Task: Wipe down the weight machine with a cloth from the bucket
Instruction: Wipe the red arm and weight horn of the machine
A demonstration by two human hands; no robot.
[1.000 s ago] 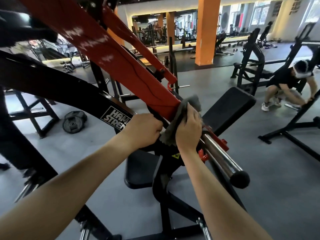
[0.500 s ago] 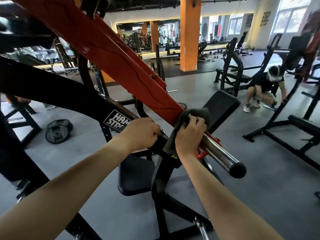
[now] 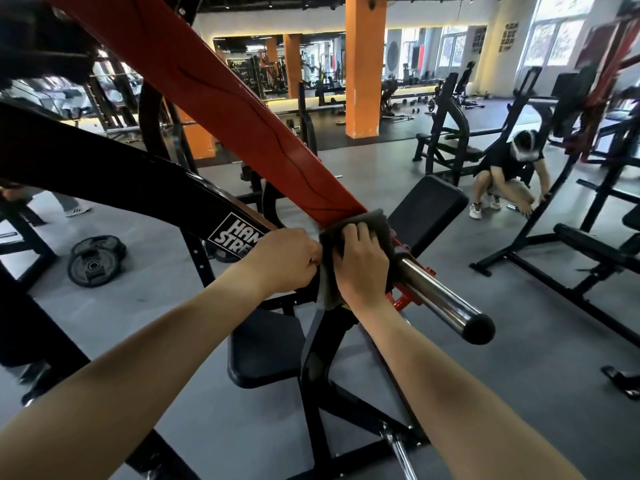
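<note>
Mid-frame, the right hand (image 3: 360, 268) presses a soft, floppy grey cloth (image 3: 375, 223) around the red arm (image 3: 221, 109); the left hand (image 3: 287, 261) is fisted beside it, contents hidden. Cloth probably bunches easily, so a flat palm suits it.

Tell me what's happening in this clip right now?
A person is wiping a plate-loaded weight machine in a gym. The right hand presses a grey cloth against the lower end of the red lever arm, just above the chrome weight sleeve. The left hand is closed beside the cloth's edge, near the black frame. Another person crouches by a different machine in the background.
</note>
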